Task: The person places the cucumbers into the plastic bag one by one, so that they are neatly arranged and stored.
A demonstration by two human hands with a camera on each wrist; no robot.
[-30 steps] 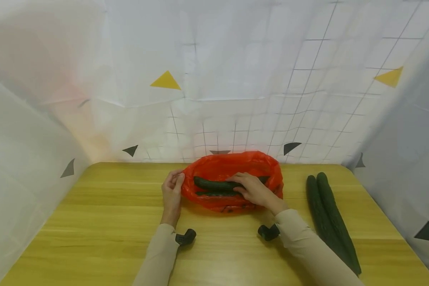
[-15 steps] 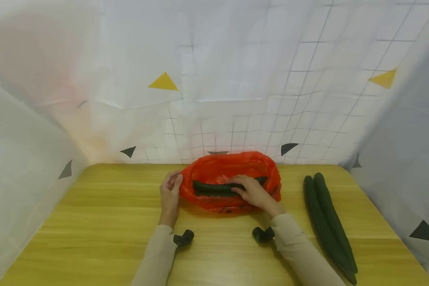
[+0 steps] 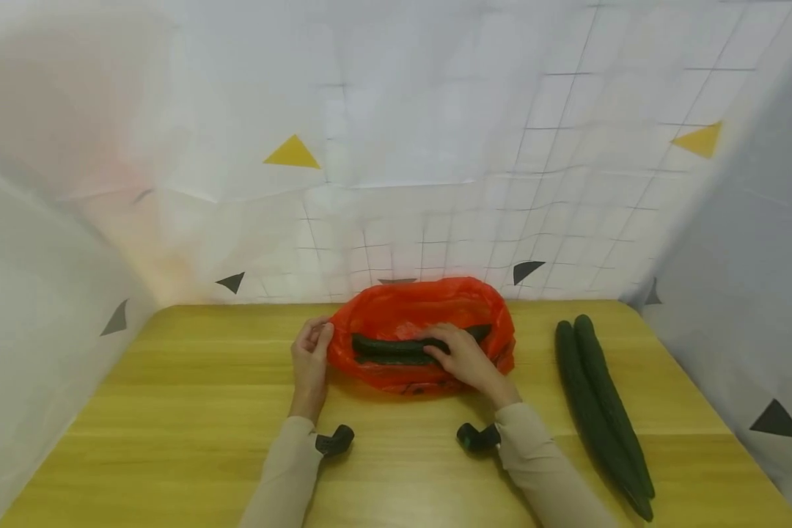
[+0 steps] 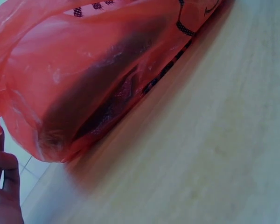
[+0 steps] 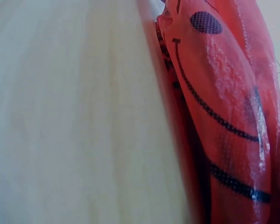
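A red plastic bag [image 3: 396, 312] lies open on the table. At its left rim my left hand [image 3: 312, 363] pinches the plastic between thumb and fingers. My right hand [image 3: 465, 356] reaches over the near rim and holds a dark green cucumber [image 3: 383, 346] inside, thumb on the near side and fingers over the top. A second cucumber [image 3: 389, 360] shows just in front of it, partly hidden. Through the thin plastic in the left wrist view, dark cucumber shapes [image 4: 100, 84] lie lengthwise. The right wrist view shows the bag's black-printed side [image 5: 224, 93].
Two long cucumbers [image 3: 600, 411] lie side by side on the wooden table [image 3: 171, 411], right of the bag. A white sheet wall [image 3: 396, 147] with yellow and black triangles stands behind. Black wrist devices [image 3: 478, 438] jut inward from both wrists.
With the cucumber in its grip, my right hand has sunk slightly, and the cucumber lies lower in the bag. My left hand keeps its hold on the rim. The head view shifts slightly.
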